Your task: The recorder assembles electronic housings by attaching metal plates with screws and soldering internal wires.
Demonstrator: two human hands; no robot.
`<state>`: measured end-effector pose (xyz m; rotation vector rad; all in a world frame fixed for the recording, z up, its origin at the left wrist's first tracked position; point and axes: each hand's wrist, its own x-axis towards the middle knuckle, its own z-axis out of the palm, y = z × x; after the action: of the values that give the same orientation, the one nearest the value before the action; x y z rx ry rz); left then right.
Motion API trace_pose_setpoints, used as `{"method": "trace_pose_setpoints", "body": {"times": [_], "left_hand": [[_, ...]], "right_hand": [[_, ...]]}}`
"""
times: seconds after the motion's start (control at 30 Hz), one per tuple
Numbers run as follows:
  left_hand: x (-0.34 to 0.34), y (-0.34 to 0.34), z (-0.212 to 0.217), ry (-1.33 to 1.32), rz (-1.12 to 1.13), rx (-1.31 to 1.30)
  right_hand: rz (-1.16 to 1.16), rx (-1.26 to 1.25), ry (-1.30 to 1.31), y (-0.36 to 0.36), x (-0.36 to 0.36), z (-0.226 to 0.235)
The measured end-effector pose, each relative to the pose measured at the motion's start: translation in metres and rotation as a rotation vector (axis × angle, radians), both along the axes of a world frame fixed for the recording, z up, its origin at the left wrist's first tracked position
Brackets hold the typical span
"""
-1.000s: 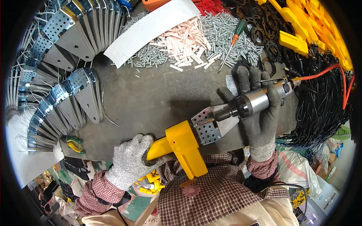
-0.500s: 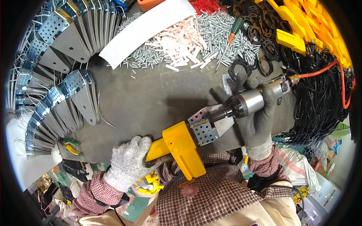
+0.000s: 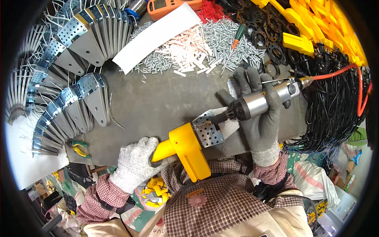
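Fingers of the left hand (image 3: 136,166) are clamping the yellow housing (image 3: 185,148), steadying its perforated bracket (image 3: 208,130) while the right hand (image 3: 262,118) is gripping the pneumatic screwdriver (image 3: 260,102) against that bracket.

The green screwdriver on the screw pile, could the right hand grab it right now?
Probably not right away. The right hand is wrapped around the silver power driver, so it is full. The green screwdriver lies in the open on the screws, with nothing covering it.
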<state>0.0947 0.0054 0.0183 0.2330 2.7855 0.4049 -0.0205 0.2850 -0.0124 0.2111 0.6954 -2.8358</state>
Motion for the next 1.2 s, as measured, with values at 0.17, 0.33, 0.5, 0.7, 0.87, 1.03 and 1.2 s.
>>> {"method": "trace_pose_setpoints", "body": {"times": [0.17, 0.33, 0.5, 0.7, 0.87, 1.03, 1.2], "left_hand": [[-0.001, 0.001, 0.001, 0.009, -0.009, 0.007], [0.0, 0.0, -0.001, 0.026, -0.005, -0.001], [0.001, 0.002, -0.003, 0.036, 0.016, -0.003], [0.004, -0.002, -0.01, 0.121, -0.005, 0.034], [0.002, 0.001, -0.008, 0.117, -0.004, 0.044], [0.003, 0.002, -0.008, 0.119, -0.017, -0.012], [0.005, 0.0, -0.009, 0.116, -0.011, 0.002]], "right_hand": [[0.007, -0.001, -0.01, 0.001, 0.0, -0.002], [0.0, -0.014, -0.012, 0.006, -0.004, -0.006], [-0.104, -0.042, -0.061, 0.028, 0.016, -0.006], [-0.128, -0.043, -0.088, 0.03, 0.026, -0.007], [-0.122, -0.036, -0.092, 0.029, 0.024, -0.009], [-0.058, -0.045, -0.096, 0.023, 0.021, -0.012], [-0.044, 0.033, -0.028, 0.014, 0.029, -0.006]]}}
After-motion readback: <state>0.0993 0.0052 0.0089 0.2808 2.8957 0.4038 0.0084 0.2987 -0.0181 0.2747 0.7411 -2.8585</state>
